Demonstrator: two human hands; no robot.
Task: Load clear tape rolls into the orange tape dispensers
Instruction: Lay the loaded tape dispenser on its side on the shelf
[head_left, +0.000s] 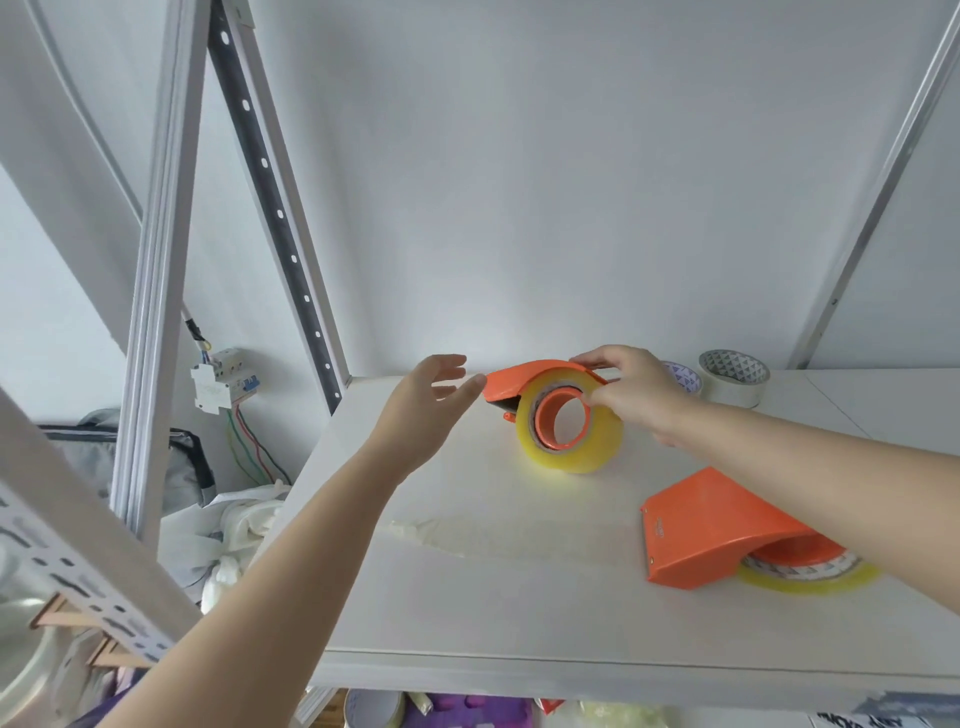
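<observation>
An orange tape dispenser (524, 382) stands on the white shelf (467, 587) at the back, with a yellowish clear tape roll (587, 452) sitting on its orange hub. My right hand (631, 392) grips this dispenser, fingers over its top cover and thumb at the roll's inner edge. My left hand (426, 410) hovers open just left of the dispenser's nose, touching nothing. A second orange dispenser (711, 530) lies at the front right, a clear tape roll (810, 577) loaded in it, partly hidden by my right forearm.
Two white patterned tape rolls (732, 379) stand at the shelf's back right. A strip of clear tape (493, 535) lies flat on the shelf. A slotted metal upright (156, 312) and an electrical breaker (221, 382) with wires are to the left. Clutter fills the lower shelf.
</observation>
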